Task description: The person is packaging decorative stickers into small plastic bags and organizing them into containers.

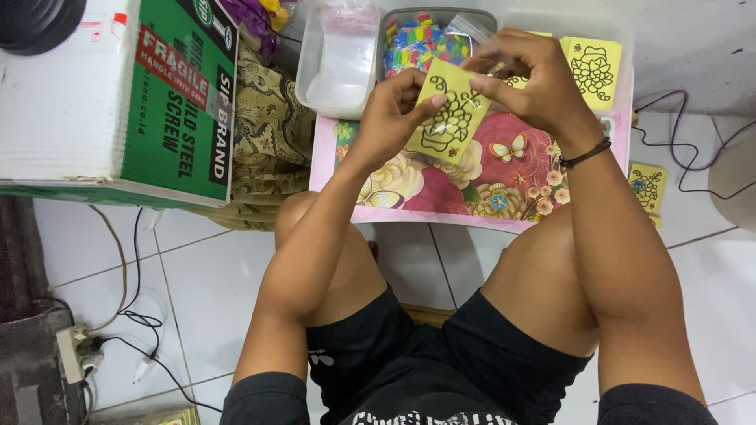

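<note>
Both the left hand (391, 112) and right hand (526, 79) pinch a yellow card (447, 118); better to hold only its edges, low over the worktop (409, 206)

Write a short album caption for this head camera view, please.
Both hands, left hand and right hand, hold a yellow outlined card above a floral tray table.

A thin yellow paper card (450, 112) with black line art, matt, pinched between two bare hands. Under it a small table (504, 177) topped in glossy floral plastic. Clear, shiny plastic bags sit in a translucent plastic tub (340, 59). A cardboard box (118, 94) has a printed, slightly glossy skin. The floor tiles (213, 275) are smooth, glazed white.
</note>
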